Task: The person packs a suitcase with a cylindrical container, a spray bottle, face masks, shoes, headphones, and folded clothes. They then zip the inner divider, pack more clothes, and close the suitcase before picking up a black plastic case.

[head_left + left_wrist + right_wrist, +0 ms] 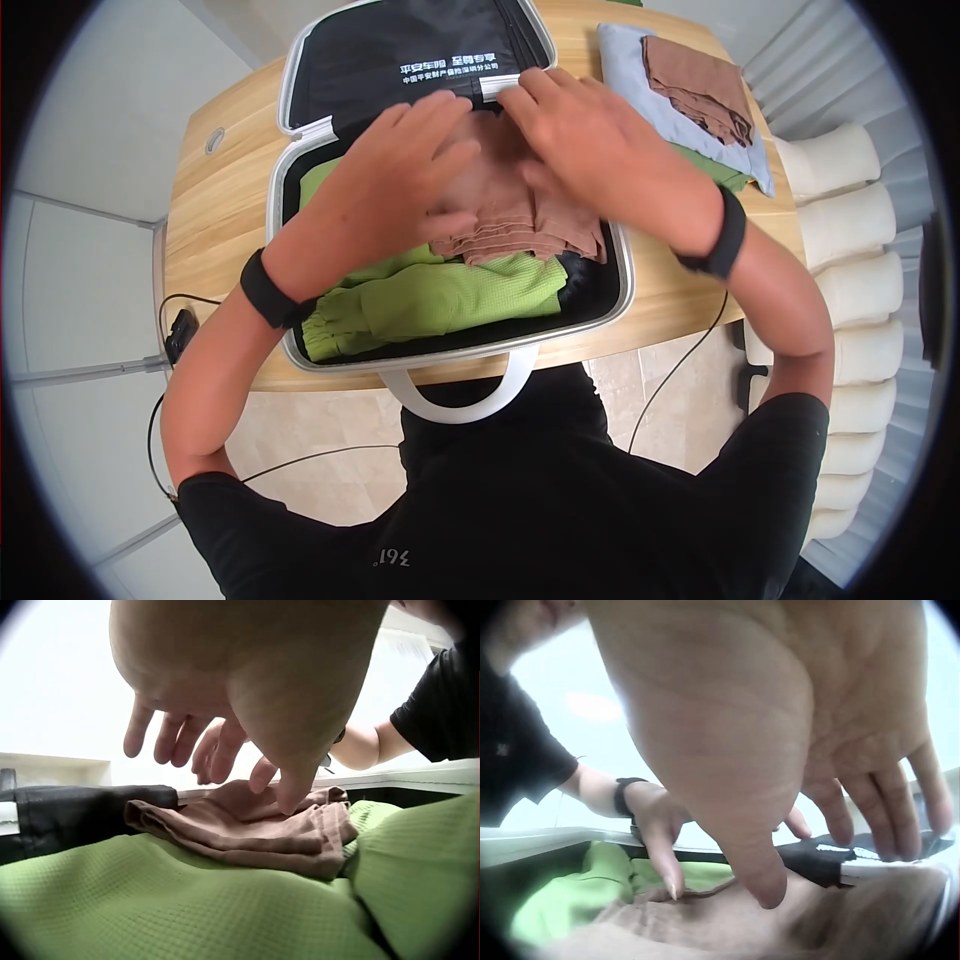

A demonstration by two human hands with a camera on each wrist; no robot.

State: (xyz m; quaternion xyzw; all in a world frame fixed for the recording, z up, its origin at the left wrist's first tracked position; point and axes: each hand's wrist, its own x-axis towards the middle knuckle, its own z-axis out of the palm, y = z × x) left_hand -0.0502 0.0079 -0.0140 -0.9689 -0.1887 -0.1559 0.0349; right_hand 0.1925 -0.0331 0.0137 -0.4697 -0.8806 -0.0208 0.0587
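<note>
Both hands, left hand (400, 175) and right hand (600, 150), lie side by side with fingers spread flat over the brown cloth (530, 225), apparently pressing it down onto the green garment (440, 300) toward the case's (625, 285) hinge edge.

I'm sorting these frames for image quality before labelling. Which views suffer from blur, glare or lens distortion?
Head view: fisheye bends the table edges and darkens the corners; the left hand shows slight motion blur. Left wrist view: sharp on the brown garment, background blown out white. Right wrist view: the right hand fills the frame, soft and out of focus, bright backlight behind.
</note>
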